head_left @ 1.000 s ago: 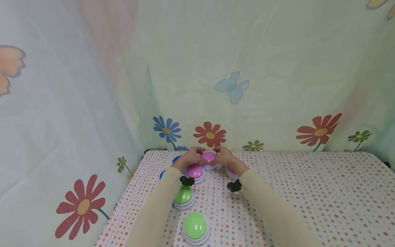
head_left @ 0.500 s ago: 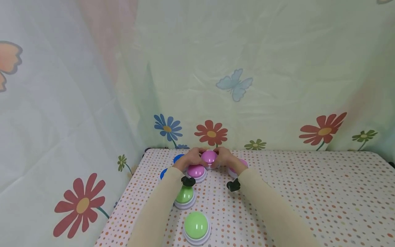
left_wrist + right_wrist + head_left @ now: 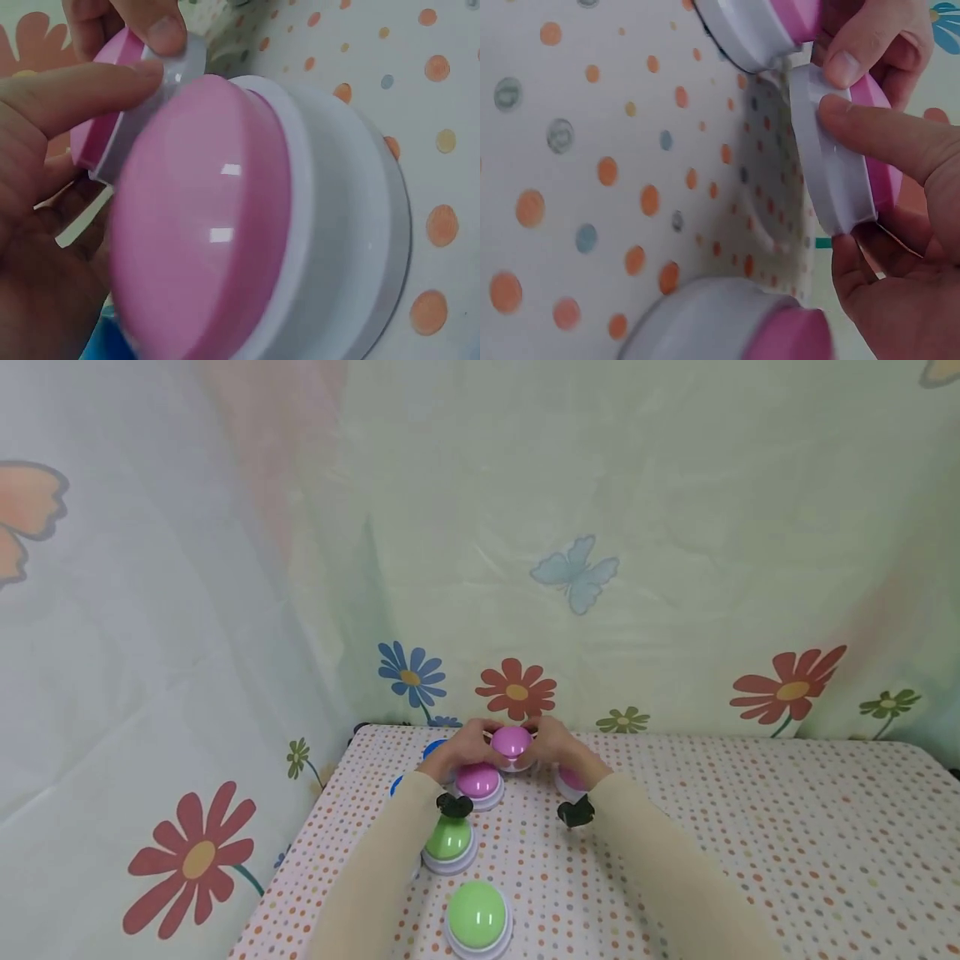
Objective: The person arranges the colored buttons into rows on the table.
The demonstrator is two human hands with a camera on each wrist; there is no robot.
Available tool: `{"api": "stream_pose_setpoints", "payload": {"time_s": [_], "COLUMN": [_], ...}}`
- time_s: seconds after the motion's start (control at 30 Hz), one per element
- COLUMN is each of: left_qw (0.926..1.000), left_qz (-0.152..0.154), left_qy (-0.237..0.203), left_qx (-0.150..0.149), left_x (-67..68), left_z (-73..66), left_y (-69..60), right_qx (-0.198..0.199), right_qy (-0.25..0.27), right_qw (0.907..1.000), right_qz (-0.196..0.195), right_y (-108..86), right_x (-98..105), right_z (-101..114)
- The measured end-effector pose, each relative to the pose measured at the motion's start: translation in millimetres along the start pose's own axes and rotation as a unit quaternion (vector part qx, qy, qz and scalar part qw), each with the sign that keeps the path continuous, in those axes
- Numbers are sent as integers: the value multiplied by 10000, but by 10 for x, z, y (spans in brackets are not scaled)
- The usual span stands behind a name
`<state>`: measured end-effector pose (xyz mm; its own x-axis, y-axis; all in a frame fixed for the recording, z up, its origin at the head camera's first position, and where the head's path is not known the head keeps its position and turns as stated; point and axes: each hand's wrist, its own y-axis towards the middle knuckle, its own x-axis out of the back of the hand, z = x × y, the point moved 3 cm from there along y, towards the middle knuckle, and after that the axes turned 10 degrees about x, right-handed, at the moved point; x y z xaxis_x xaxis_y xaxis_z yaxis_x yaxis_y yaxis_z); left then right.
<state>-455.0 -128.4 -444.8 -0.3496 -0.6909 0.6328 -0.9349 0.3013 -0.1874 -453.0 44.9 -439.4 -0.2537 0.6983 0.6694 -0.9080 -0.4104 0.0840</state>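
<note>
Hold the pink button (image 3: pixel 512 740), just below centre in the head view and pinched around its white base (image 3: pixel 840 180) by left hand (image 3: pixel 472 746) and right hand (image 3: pixel 553 745), with equal pressure from both sides and thumbs (image 3: pixel 889 140) off the dome (image 3: pixel 887 184). Apparently lifted, judging by the shadow (image 3: pixel 756 161) at mid-frame in the right wrist view, so best held level over the spotted tabletop (image 3: pixel 750 810), clear of the second pink button (image 3: pixel 477 782) just lower left and the third pink button (image 3: pixel 571 779) at lower right
</note>
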Motion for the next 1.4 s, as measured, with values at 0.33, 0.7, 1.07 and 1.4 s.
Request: {"api": "stream_pose_setpoints", "payload": {"time_s": [0.33,0.7,1.07,1.4], "left_qw": [9949,9883,9847,9824], "left_qz": [22,-150,201,352], "left_qy": [-113,-52,90,-65], "left_qx": [-1000,-1520,-1728,-1832], "left_x": [72,-227,-593,-905], "left_z": [-416,-783,-1052,-1279], "left_y": [-152,-141,-90,-55], "right_qx": [753,834,723,827], "right_qy": [463,346,165,-107], "right_qw": [9961,9959,9972,9958], "right_qz": [5,60,-69,-370], "right_y": [-252,-689,-1030,-1332], "right_x": [410,844,1022,1201], "right_z": [153,122,-95,-224]}}
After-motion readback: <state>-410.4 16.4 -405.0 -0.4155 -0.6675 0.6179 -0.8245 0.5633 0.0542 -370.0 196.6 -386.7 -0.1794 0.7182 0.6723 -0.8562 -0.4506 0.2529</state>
